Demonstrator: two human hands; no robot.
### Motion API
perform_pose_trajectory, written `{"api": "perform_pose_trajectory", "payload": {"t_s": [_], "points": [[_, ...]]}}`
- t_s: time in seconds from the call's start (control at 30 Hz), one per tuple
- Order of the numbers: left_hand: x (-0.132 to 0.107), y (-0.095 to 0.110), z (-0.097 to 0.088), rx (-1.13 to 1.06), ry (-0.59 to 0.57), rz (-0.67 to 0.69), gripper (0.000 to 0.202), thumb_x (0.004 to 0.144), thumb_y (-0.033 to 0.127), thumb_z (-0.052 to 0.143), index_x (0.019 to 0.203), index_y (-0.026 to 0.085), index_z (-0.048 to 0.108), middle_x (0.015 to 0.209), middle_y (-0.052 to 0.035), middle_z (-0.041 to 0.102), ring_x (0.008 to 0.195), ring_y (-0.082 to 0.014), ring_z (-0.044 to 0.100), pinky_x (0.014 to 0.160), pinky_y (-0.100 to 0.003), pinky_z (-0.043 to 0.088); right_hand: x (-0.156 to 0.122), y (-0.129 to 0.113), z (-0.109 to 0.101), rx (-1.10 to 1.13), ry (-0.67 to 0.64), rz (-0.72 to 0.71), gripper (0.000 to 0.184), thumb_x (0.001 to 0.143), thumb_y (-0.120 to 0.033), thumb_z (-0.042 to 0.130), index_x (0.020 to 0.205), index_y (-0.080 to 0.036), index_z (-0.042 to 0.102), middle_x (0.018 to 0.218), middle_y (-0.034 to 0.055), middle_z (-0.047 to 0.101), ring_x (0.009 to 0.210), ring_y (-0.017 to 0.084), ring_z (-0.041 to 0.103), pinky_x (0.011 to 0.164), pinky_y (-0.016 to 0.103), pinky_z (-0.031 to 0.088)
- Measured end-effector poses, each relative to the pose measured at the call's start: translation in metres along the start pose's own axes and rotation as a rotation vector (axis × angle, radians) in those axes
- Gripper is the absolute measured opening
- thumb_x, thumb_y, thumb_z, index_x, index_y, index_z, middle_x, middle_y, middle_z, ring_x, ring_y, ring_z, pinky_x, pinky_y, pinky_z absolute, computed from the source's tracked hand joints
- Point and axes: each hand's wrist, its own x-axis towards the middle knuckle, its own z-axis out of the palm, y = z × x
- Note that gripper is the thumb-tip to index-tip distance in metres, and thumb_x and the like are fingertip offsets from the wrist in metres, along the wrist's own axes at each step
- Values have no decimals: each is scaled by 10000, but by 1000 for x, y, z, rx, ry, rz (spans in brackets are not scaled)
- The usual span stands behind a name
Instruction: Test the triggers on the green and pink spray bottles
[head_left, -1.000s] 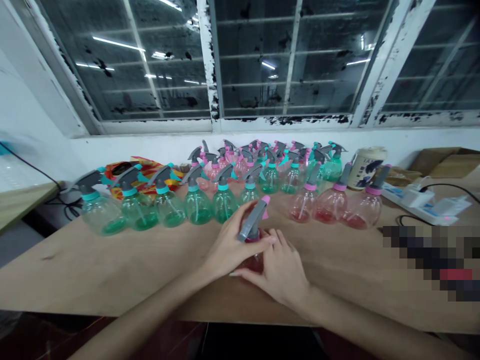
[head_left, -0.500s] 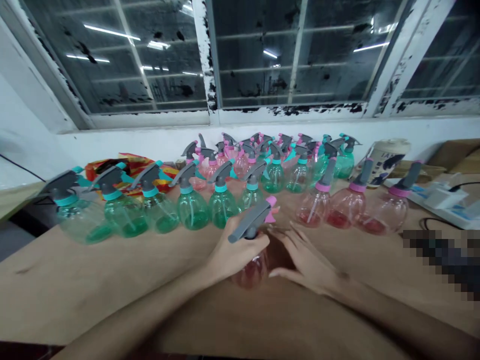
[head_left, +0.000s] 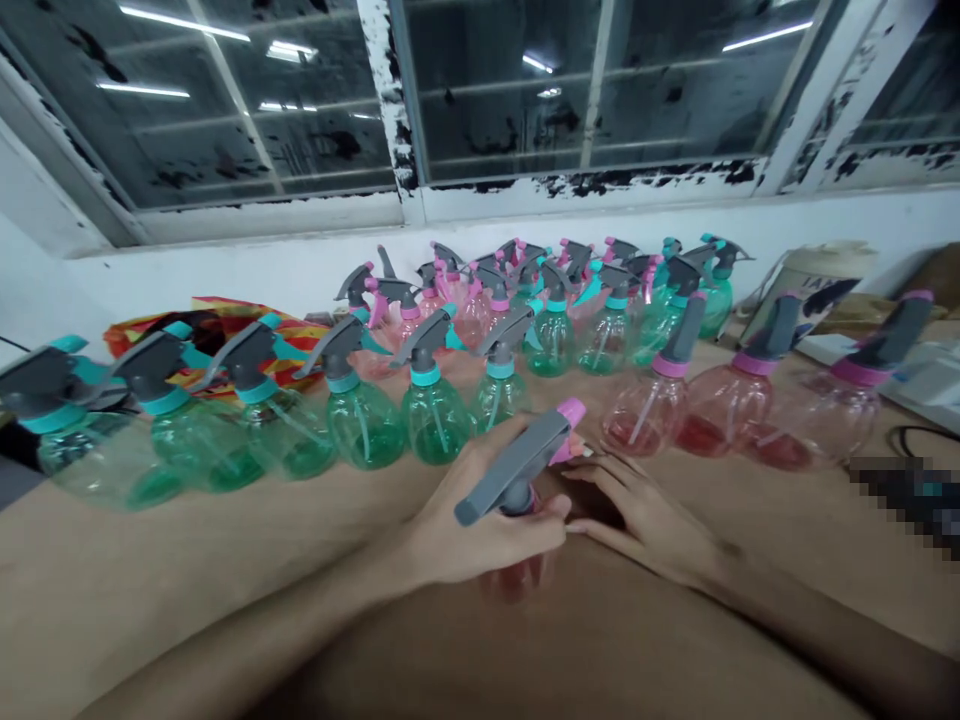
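Observation:
My left hand (head_left: 469, 530) is wrapped round the neck of a pink spray bottle (head_left: 517, 462) with a grey sprayer head and a pink nozzle. The bottle stands slightly tilted in front of me, its lower body partly hidden by the hand. Just right of it is my right hand (head_left: 656, 520), fingers stretched out and thumb apart. Its fingertips are close to the pink nozzle and trigger; whether they touch is hard to tell. Beyond my left hand runs a row of green spray bottles (head_left: 365, 425). Three pink spray bottles (head_left: 720, 410) stand to the right.
More green and pink spray bottles (head_left: 555, 335) crowd together against the wall. A red and yellow bag (head_left: 217, 315) lies at the back left. A printed light-coloured cup or container (head_left: 817, 280) and a black cable (head_left: 911, 440) are at the right.
The view has moved closer and tipped down a little. My right fingers have come nearer the pink nozzle and trigger. My left hand keeps its hold on the bottle.

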Motion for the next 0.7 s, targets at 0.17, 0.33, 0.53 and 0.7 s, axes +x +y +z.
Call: {"api": "perform_pose_trajectory", "payload": {"t_s": [0.17, 0.33, 0.53, 0.7], "points": [[0, 0, 5, 3, 30, 75, 265, 714, 127, 525, 953, 242, 547, 689, 54, 521, 494, -92, 424, 511, -221, 438, -1, 1, 0, 10, -9, 18, 449, 841, -489, 559, 1199, -219, 538, 1224, 106, 605, 1238, 289, 476, 1022, 554, 376], [-3, 2, 6, 37, 66, 84, 130, 768, 103, 511, 847, 206, 513, 702, 42, 534, 612, -109, 533, 602, -224, 456, -2, 2, 2, 2, -44, 19, 495, 830, -511, 567, 1218, -208, 518, 1242, 115, 592, 1250, 296, 461, 1039, 563, 345], [-4, 0, 4, -22, 37, 54, 86, 827, 140, 486, 846, 202, 543, 789, 7, 604, 721, -132, 606, 693, -238, 500, -3, -1, 1, 14, -42, 53, 514, 820, -507, 580, 1229, -204, 510, 1248, 117, 596, 1241, 296, 474, 1021, 549, 377], [0, 3, 0, -2, 29, 19, 100, 751, 171, 483, 791, 238, 547, 650, 36, 508, 560, -129, 485, 584, -259, 483, -4, -3, 0, 23, -42, 43, 521, 823, -491, 580, 1255, -216, 486, 1261, 114, 593, 1229, 290, 492, 1044, 566, 343]]}}
